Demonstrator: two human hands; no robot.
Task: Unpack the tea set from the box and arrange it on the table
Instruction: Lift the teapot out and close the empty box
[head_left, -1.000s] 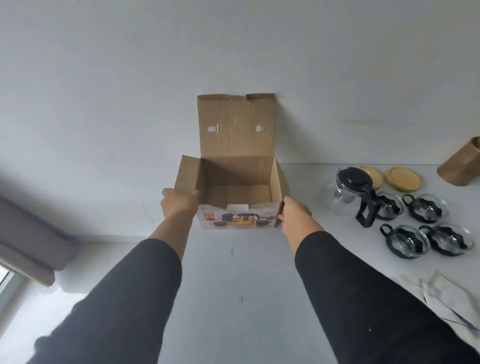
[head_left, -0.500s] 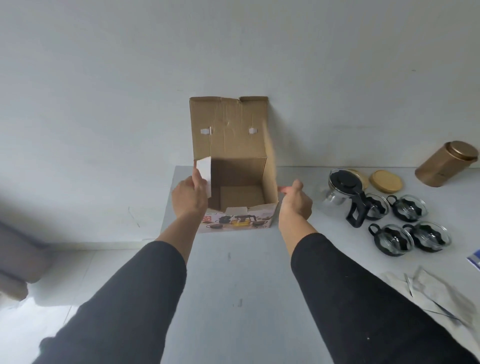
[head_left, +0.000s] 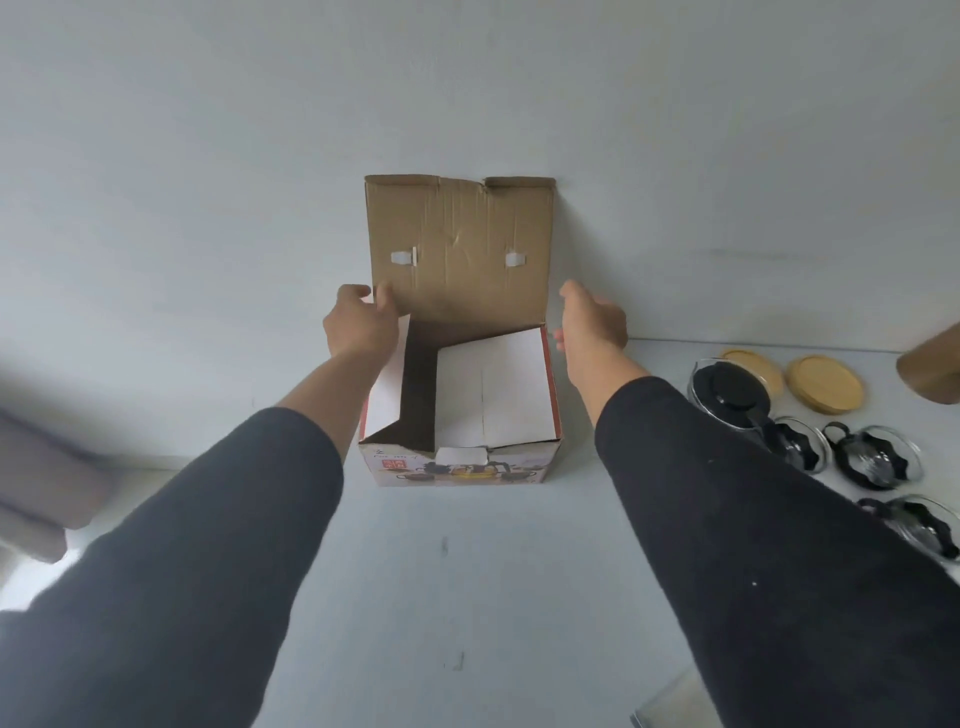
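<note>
The cardboard tea set box (head_left: 457, 467) stands at the table's back edge by the wall. Its two white side flaps are folded inward over the opening, and its brown lid (head_left: 460, 249) stands upright. My left hand (head_left: 358, 322) pinches the lid's lower left edge. My right hand (head_left: 592, 322) hovers by the lid's right edge with its fingers apart. To the right of the box stand a glass teapot (head_left: 727, 389) with a black lid and three glass cups (head_left: 878, 460) with black handles, partly hidden by my right sleeve.
Two round wooden coasters (head_left: 826, 382) lie behind the teapot. A gold canister (head_left: 935, 369) shows at the right edge. A clear plastic wrapper (head_left: 670, 701) lies at the front right. The white table (head_left: 467, 597) ends at its left edge near the box.
Both side flaps have been folded in over the box opening. My hands have risen from the flaps to the two sides of the upright lid.
</note>
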